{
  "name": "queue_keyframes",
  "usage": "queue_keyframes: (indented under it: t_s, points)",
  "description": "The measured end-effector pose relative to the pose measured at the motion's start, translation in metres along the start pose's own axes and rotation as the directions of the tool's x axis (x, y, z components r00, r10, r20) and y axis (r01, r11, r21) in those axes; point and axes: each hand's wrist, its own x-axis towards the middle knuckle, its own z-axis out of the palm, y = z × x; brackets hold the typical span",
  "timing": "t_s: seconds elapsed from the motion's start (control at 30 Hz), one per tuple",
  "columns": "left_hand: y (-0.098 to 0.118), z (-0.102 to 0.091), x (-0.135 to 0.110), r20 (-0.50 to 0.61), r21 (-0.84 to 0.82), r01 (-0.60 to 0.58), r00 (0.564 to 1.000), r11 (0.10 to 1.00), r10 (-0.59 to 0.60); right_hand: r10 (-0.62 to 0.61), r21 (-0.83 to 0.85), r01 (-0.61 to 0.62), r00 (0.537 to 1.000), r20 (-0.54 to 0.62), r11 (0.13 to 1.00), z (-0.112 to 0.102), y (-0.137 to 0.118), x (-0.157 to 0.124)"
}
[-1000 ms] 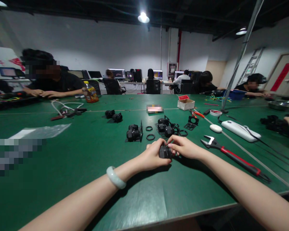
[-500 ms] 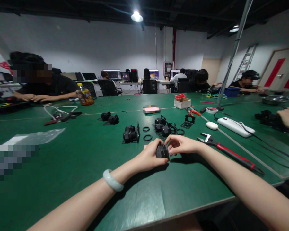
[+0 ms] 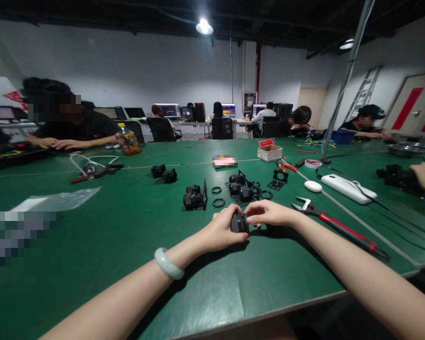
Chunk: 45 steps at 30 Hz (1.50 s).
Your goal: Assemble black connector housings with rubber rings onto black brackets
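Note:
A black cable gland (image 3: 238, 223) is held by my left hand (image 3: 224, 230), thumb and fingers closed around it just above the green table. At its right end my right hand (image 3: 268, 213) pinches with thumb and fingertips; the gland partly hides what lies between them. Two black ring nuts (image 3: 218, 202) lie beyond my left hand. Left of them stands a pair of glands on an angled bracket (image 3: 193, 197). Straight ahead sits a cluster of glands (image 3: 241, 189) with a bracket and more rings. A loose black bracket (image 3: 279, 179) with a round hole is behind my right hand.
An adjustable wrench (image 3: 340, 227) with red-and-black handle lies beside my right forearm. Beyond it are a white power bank (image 3: 348, 188) with cable and a white oval object (image 3: 313, 186). A plastic bag (image 3: 56, 200) lies left. Co-workers sit around the table; a metal pole (image 3: 345, 80) rises at right.
My right fingers have shifted, closing more tightly against the gland's right end. My left hand keeps its hold. The whole view has moved slightly.

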Motion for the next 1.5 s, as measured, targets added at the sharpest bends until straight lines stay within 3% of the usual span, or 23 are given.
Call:
queue_keyframes:
  t_s: [0.23,0.63,0.9,1.07,1.5]
  points:
    - [0.0001,-0.0004,-0.0009,0.002,0.0,0.007,1.0,1.0,-0.007,0.037,-0.038,-0.038,0.999,-0.007,0.999,0.0014,0.0008,0.0015]
    - [-0.002,0.0007,-0.0002,-0.001,0.024,-0.042,0.999,0.999,0.042,0.016,0.076,-0.012,0.999,-0.046,0.997,0.0034,0.0003,0.0001]
    - [-0.0003,-0.0009,-0.0002,0.013,0.016,-0.025,1.0,1.0,0.025,-0.008,0.119,0.008,1.0,-0.004,0.993,0.0025,0.0061,0.0012]
    - [-0.0022,0.0004,-0.0002,0.01,-0.002,-0.026,1.0,1.0,0.026,0.0,0.036,0.001,0.999,-0.038,0.999,0.0023,0.0091,0.0025]
    - [0.0002,-0.001,-0.0027,0.006,0.032,-0.016,1.0,0.999,0.016,0.02,-0.081,-0.017,0.999,0.032,0.997,0.0009,0.0037,0.001]
